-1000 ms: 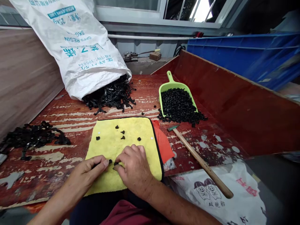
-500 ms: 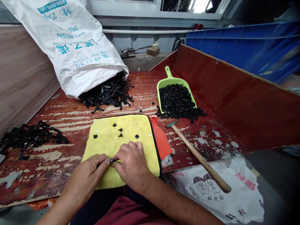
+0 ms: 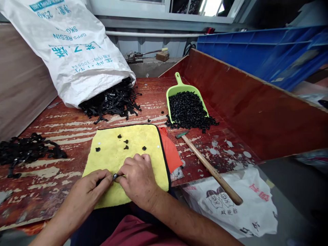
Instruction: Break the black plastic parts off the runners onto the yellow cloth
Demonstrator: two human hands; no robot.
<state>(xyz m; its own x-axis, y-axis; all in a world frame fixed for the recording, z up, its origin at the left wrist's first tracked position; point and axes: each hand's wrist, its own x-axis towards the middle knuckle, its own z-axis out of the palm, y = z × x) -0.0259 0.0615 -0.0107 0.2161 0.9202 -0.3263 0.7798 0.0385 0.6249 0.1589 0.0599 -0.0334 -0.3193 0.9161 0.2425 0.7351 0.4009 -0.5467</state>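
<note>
Both hands rest on a yellow cloth (image 3: 138, 143) near the table's front edge. My left hand (image 3: 88, 191) and my right hand (image 3: 138, 179) meet fingertip to fingertip, pinching a small black plastic part (image 3: 114, 176) between them. Several loose small black pieces (image 3: 125, 141) lie on the cloth just beyond my fingers. A green scoop (image 3: 179, 90) heaped with small black parts (image 3: 188, 111) stands to the right of the cloth.
A white resin sack (image 3: 69, 54) spills black strips (image 3: 110, 102) at the back left. Another black pile (image 3: 25, 152) lies at the far left. A wooden-handled hammer (image 3: 210, 169) lies right of the cloth, beside an orange rag (image 3: 170, 153). A red board wall (image 3: 256, 109) and blue crates (image 3: 269, 51) stand at right.
My two hands have come together on the small black part, fingertips now touching. The view has shifted slightly, so everything sits a little further left.
</note>
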